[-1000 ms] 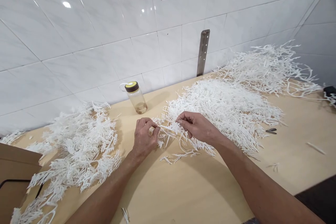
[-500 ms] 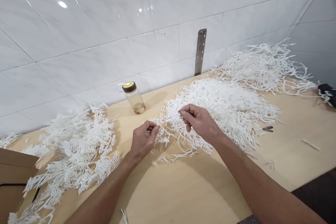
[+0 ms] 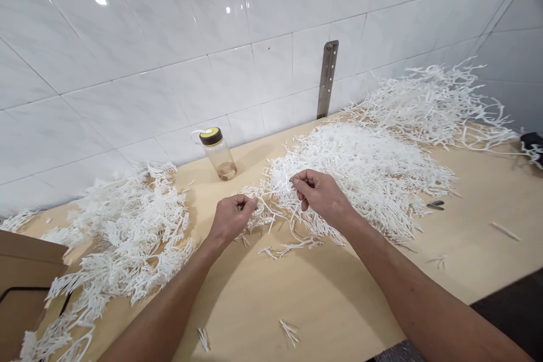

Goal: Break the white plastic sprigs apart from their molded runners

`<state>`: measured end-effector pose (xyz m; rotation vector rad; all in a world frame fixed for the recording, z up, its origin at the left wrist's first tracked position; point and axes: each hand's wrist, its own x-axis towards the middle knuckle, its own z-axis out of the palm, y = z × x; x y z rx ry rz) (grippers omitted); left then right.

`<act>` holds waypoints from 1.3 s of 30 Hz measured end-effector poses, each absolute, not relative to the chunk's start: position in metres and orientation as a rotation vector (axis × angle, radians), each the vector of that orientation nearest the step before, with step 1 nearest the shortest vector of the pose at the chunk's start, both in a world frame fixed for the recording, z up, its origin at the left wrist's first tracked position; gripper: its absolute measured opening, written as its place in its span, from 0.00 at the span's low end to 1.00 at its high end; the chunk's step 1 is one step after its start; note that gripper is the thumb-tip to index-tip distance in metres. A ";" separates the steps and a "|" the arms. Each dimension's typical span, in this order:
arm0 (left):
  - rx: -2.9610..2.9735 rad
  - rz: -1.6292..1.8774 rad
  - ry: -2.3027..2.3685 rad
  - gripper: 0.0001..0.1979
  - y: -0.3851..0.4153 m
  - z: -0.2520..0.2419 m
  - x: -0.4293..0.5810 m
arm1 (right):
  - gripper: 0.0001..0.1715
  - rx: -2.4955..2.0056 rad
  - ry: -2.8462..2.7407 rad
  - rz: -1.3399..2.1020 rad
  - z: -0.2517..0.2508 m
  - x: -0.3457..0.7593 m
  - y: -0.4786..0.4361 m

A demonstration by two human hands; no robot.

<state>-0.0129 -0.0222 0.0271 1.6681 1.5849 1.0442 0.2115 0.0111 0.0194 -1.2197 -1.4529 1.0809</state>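
Note:
My left hand (image 3: pixel 232 218) is closed in a pinch at the near left edge of a large heap of white branched plastic strands (image 3: pixel 360 164). A thin white strand (image 3: pixel 266 202) runs from its fingertips toward the heap. Above the heap's left part, my right hand (image 3: pixel 319 192) also pinches, thumb against forefinger. White strands behind those fingertips blend together, so what they grip is hard to make out. Several loose strands (image 3: pixel 292 246) lie on the table just below the hands. Nearer to me rests a small white sprig (image 3: pixel 289 332).
Another pile of white sprigs (image 3: pixel 127 232) covers the table's left side, beside a cardboard box (image 3: pixel 25 277). A clear bottle (image 3: pixel 220 155) with a dark and yellow lid stands behind my left hand. Longer strands (image 3: pixel 436 102) lie at the back right. Small dark snips (image 3: pixel 435 205) lie right of the heap.
A blurred white bit below my left hand is gone from there, and a small sprig now lies on the table nearer to me. Both hands stay in nearly the same place; the view shifts slightly.

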 end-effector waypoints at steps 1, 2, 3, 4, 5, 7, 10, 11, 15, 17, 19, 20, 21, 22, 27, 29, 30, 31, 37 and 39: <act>1.538 1.015 1.510 0.18 -0.022 0.028 -0.013 | 0.11 -1.209 -1.449 1.079 0.019 0.212 0.011; 1.414 0.990 1.429 0.19 -0.021 0.029 -0.013 | 0.12 -1.199 -1.442 1.076 0.019 0.212 0.012; 1.309 0.970 1.353 0.20 -0.021 0.029 -0.014 | 0.12 -1.192 -1.434 1.074 0.019 0.212 0.012; 1.226 0.959 1.290 0.20 -0.021 0.029 -0.014 | 0.11 -1.189 -1.428 1.071 0.019 0.212 0.012; 1.166 0.955 1.245 0.20 -0.021 0.029 -0.013 | 0.11 -1.188 -1.426 1.069 0.018 0.212 0.012; 1.100 0.960 1.200 0.19 -0.022 0.028 -0.012 | 0.11 -1.200 -1.434 1.059 0.019 0.211 0.012; 1.045 1.013 1.187 0.20 -0.023 0.026 -0.009 | 0.11 -1.258 -1.464 0.896 0.024 0.211 0.008; 1.024 1.055 1.193 0.20 -0.022 0.025 -0.008 | 0.11 -1.277 -1.464 0.792 0.028 0.213 0.006; 0.892 1.264 1.242 0.21 -0.017 0.022 -0.009 | 0.14 -1.156 -1.729 0.927 0.055 0.222 -0.012; 0.838 1.313 1.255 0.22 -0.014 0.021 -0.011 | 0.13 -0.855 -2.092 1.561 0.067 0.223 -0.028; 0.814 1.315 1.257 0.22 -0.012 0.019 -0.012 | 0.11 -0.558 -2.259 2.076 0.073 0.216 -0.045; 0.813 1.306 1.254 0.22 -0.011 0.019 -0.013 | 0.10 -0.442 -2.296 2.226 0.072 0.209 -0.053; 0.815 1.297 1.252 0.21 -0.011 0.018 -0.013 | 0.10 -0.356 -2.365 2.306 0.069 0.201 -0.060; 0.818 1.292 1.250 0.21 -0.011 0.018 -0.013 | 0.12 -0.308 -2.484 2.284 0.063 0.193 -0.066; 0.858 1.366 1.176 0.18 -0.008 0.020 -0.016 | 0.10 -0.491 -2.395 2.166 0.023 0.161 -0.070; 0.884 1.429 1.112 0.17 -0.008 0.024 -0.017 | 0.13 -0.660 -2.275 1.875 0.010 0.156 -0.062; 0.895 1.458 1.082 0.17 -0.008 0.026 -0.018 | 0.14 -0.741 -2.254 1.607 0.006 0.156 -0.058; 0.904 1.482 1.057 0.17 -0.009 0.028 -0.018 | 0.15 -0.806 -2.239 1.291 0.002 0.155 -0.053; 0.947 1.505 1.006 0.15 -0.014 0.038 -0.017 | 0.26 -0.650 -2.408 0.438 -0.001 0.145 -0.065; 0.981 1.459 1.010 0.14 -0.015 0.041 -0.018 | 0.29 -0.539 -2.530 0.414 0.000 0.137 -0.079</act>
